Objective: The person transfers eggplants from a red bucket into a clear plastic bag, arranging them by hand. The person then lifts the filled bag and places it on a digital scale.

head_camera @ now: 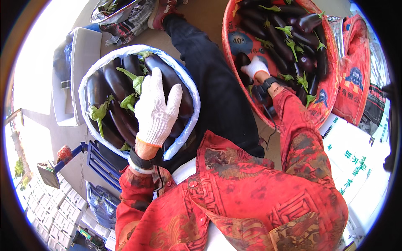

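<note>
My left hand (158,109), in a white knitted glove, lies with spread fingers on the eggplants (116,82) in a round container lined with blue-white plastic (193,91). Whether it grips one cannot be told. Gloved too, my right hand (256,66) reaches into a large oval basket with a red printed lining (225,40). Its fingers are at a dark eggplant (242,59) by the basket's left wall, partly hidden by the glove. Many more eggplants with green stems (279,47) fill the basket's middle and right side.
A white foam box (86,75) stands left of the round container. Below it is a blue slatted plastic chair or rack (102,163). Printed red bags (353,72) and white boxes (348,150) are at the right. Stacked white boxes (59,210) fill the lower left. Another lined basket (114,15) is at the top.
</note>
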Tool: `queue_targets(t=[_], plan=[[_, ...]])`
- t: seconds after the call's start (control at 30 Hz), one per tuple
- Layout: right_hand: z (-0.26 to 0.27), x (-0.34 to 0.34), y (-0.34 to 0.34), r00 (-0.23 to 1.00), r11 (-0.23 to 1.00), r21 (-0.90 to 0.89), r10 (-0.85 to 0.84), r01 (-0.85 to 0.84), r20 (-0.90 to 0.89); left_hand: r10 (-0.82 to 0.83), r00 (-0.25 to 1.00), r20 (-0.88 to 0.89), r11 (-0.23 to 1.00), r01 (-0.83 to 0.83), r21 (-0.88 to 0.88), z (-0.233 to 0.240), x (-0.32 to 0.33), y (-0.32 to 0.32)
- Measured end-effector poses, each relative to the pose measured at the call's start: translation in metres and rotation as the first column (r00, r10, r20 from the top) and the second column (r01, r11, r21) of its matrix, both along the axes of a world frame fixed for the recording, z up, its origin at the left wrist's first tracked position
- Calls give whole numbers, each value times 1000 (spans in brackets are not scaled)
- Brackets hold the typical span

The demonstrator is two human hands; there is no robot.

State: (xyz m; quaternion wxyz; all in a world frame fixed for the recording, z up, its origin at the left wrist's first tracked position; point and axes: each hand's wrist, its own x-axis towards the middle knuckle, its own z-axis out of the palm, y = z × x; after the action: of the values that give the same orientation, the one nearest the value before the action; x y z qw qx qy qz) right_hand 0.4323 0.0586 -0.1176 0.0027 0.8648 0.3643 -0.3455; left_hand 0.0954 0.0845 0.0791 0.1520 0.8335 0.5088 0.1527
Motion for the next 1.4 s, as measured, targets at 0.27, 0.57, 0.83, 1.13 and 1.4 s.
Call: queue_targets(t=[0.27, 0.57, 0.83, 1.13, 1.4], plan=[[-18, -8, -24, 798, 816, 237, -380, 527, -468, 104, 965, 239, 939, -16, -343, 28, -23, 5], [205, -93, 14, 444, 781, 571, 431, 253, -786, 521, 332, 786, 791, 158, -591, 62, -12, 14], [183, -216, 180, 586, 423, 492, 773, -761, 243, 707, 350, 614, 680, -101, -726, 87, -71, 30], [171, -213, 178, 668, 623, 726, 676, -291, -312, 585, 774, 243, 770, -436, -466, 14, -44, 98], [192, -203, 143, 683, 591, 770, 667, -241, -298, 357, 894, -271, 901, -254, 351, -23, -21, 70]])
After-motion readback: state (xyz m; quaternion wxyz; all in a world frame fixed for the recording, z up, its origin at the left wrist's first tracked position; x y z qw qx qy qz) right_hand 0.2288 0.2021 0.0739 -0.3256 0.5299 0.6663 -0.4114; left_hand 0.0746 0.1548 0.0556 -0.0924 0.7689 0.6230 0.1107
